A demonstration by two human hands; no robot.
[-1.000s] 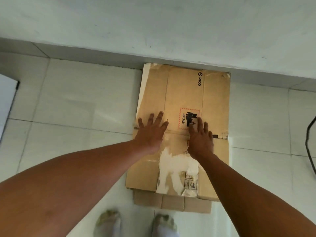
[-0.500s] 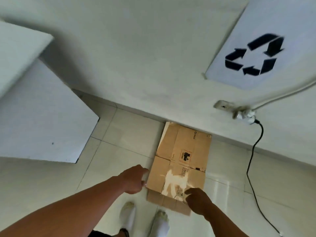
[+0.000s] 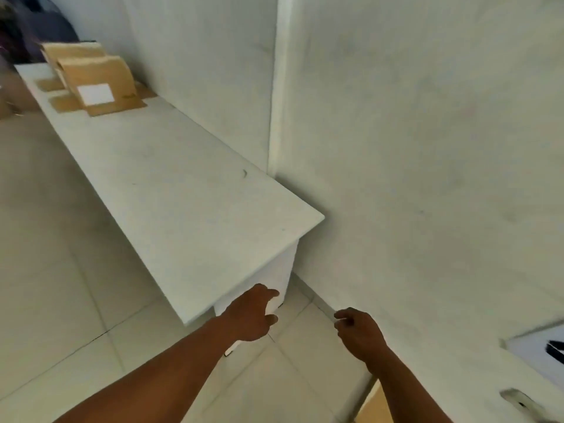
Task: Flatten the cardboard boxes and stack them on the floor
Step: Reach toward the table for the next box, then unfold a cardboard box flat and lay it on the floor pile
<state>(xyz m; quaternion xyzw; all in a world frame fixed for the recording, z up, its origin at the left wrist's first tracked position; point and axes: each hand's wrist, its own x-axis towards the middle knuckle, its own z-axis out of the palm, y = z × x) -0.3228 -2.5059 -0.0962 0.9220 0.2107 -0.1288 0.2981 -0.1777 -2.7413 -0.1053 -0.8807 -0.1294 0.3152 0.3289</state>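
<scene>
Turning from the flattened stack (image 3: pixel 370 406), left hand (image 3: pixel 253 315) and right hand (image 3: pixel 357 334) hang empty, loosely curled; next boxes (image 3: pixel 97 83) wait far-left on the table (image 3: pixel 189 190).

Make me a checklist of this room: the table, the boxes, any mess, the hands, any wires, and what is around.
Surface: long white table standing against the wall.
Job's things: cardboard boxes at the table's far end, not yet flattened, one with a white label; a tan cardboard corner on the floor at the bottom edge.
Clutter: nothing seen.
Grippers: left hand and right hand loosely curled, holding nothing, near the table's near end.
Cables: nothing seen.
Surroundings: pale tiled floor, white wall, a blurred dark shape past the table.
</scene>
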